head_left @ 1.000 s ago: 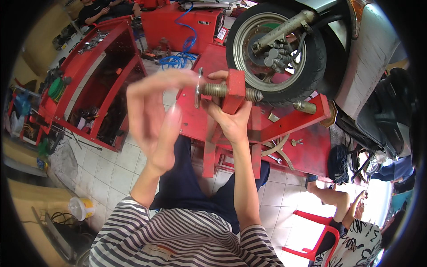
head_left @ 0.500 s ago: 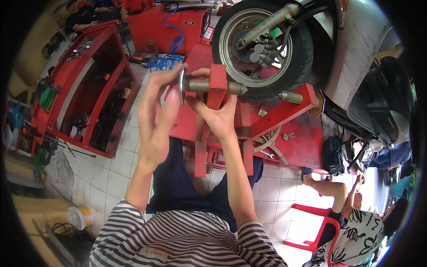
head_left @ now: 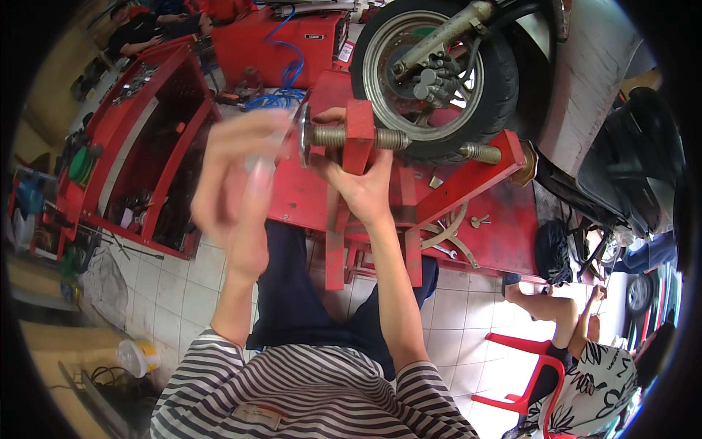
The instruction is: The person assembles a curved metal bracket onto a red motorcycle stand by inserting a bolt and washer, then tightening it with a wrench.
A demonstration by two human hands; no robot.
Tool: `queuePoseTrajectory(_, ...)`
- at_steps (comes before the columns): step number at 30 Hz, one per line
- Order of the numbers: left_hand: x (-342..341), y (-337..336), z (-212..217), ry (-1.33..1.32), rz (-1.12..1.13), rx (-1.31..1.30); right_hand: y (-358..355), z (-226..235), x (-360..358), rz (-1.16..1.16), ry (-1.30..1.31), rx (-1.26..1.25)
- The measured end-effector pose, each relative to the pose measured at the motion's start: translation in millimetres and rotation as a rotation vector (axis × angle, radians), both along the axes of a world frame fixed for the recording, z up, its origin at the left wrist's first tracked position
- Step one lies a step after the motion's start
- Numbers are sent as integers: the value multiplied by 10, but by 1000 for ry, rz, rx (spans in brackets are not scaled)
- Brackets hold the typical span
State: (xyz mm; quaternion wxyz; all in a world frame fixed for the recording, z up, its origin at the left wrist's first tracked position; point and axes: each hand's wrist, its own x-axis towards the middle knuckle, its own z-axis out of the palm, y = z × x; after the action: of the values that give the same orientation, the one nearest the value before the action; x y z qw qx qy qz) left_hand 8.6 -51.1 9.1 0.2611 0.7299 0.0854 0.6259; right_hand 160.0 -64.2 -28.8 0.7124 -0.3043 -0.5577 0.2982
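A threaded bolt with a round metal disc at its left end passes through the upright arm of a red metal wheel clamp. My right hand is wrapped round this arm just below and behind the bolt. Just left of the disc, my left hand is smeared by motion, its fingers and thumb stretched apart. I see no clear contact between it and the disc. On the clamp's other arm sits a second bolt. Behind the clamp stands a motorcycle's front wheel.
The clamp is on a red lift platform with a wrench and curved metal pieces. At left stands a red tool cart; blue hose lies behind. A person sits on a red chair at right; another person is at upper left.
My left hand has moved left, away from the disc's rim, and is now blurred. My right hand keeps its hold on the clamp arm. The view has shifted slightly.
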Motion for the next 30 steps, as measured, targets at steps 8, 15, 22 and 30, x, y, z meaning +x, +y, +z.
queuePoseTrajectory(8,1,-47,21,-73,-169,35,-27,22,-17,12,51,-13)
queuePoseTrajectory(15,152,-71,-30,-12,23,-130,2,-21,-8,22,68,-28)
queuePoseTrajectory(22,161,33,-21,90,60,-411,9,-6,-4,18,56,32)
queuePoseTrajectory(30,169,-7,-11,2,160,-216,-23,5,-17,41,76,-6)
